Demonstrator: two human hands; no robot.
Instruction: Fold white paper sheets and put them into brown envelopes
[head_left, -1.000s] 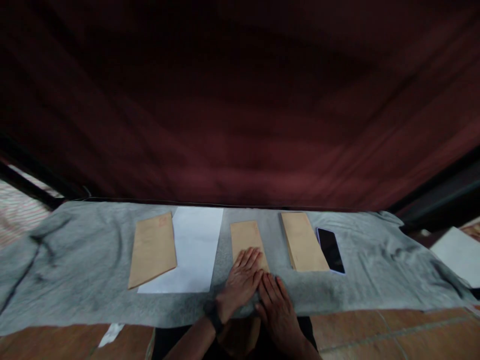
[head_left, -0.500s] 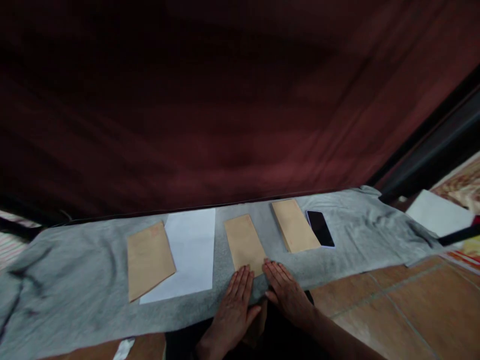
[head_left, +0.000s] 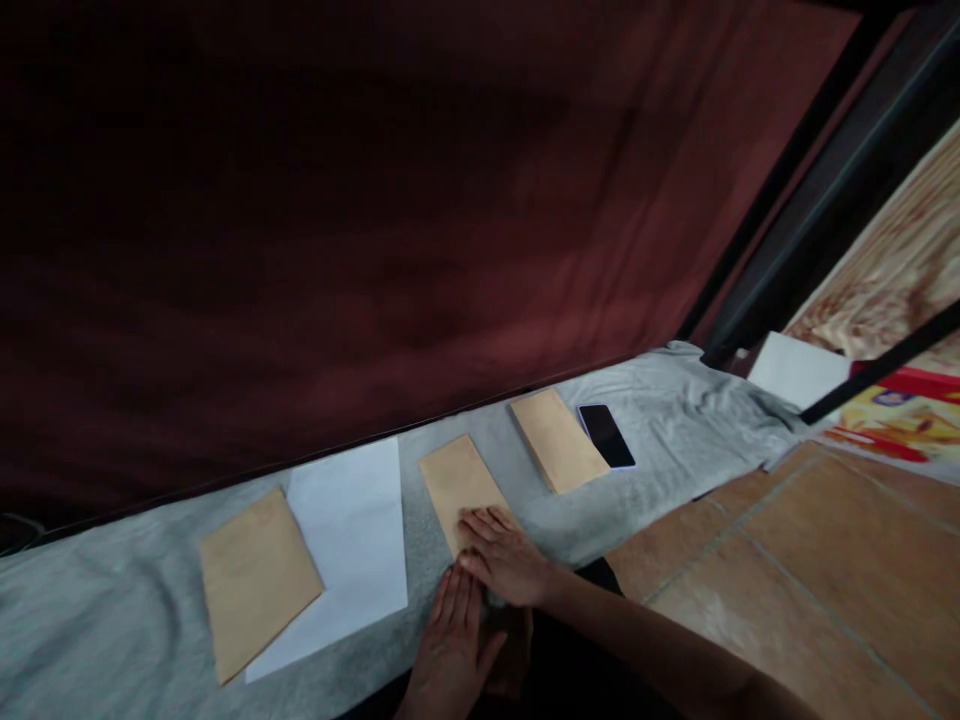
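A brown paper envelope (head_left: pixel 459 478) lies flat on the grey cloth in front of me. My right hand (head_left: pixel 504 555) is spread flat over its near right part, fingers stretched out. Just left of it, my left hand (head_left: pixel 452 625) lies with fingers straight, its tips at the envelope's near edge and close to the right thumb. Neither hand grasps anything. To the left, another brown envelope (head_left: pixel 259 580) overlaps a white sheet of paper (head_left: pixel 352 550). On the right a stack of brown envelopes (head_left: pixel 561 440) sits beside a dark phone (head_left: pixel 607 436).
The grey cloth (head_left: pixel 675 430) covers a long, narrow surface along a dark red upright panel (head_left: pixel 450 250). At the right are a black bar (head_left: pixel 885 365), a white flat item (head_left: pixel 799 372) and a colourful printed box (head_left: pixel 900 415). Brown floor tiles (head_left: pixel 795 560) show below.
My right hand has slid left and farther onto the envelope, closer to the left hand. My view has turned to the right and tilted, so the items appear shifted left.
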